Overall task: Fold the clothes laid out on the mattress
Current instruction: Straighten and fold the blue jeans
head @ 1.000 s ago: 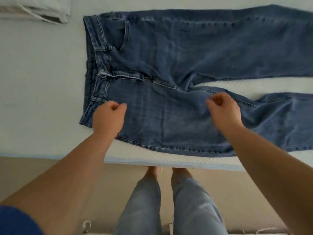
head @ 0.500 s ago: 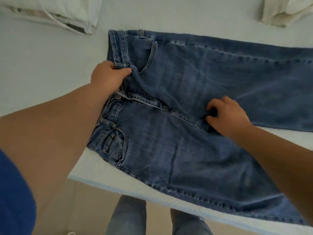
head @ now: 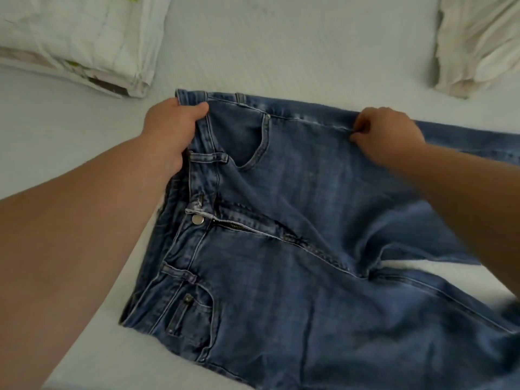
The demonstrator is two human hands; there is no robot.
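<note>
- The white mattress [head: 281, 46] fills pretty much the whole frame, with a pale, faintly textured surface.
- Blue jeans [head: 295, 249] lie flat on it front side up, from the centre down to the lower right, fly unzipped.
- A folded white bundle [head: 84, 40] sits in the upper left corner.
- Crumpled cream fabric [head: 478, 40] sits in the upper right corner.

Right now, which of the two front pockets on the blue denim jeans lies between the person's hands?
The far front pocket, lying between the left hand and right hand; the near pocket lies untouched by the mattress edge.
</note>
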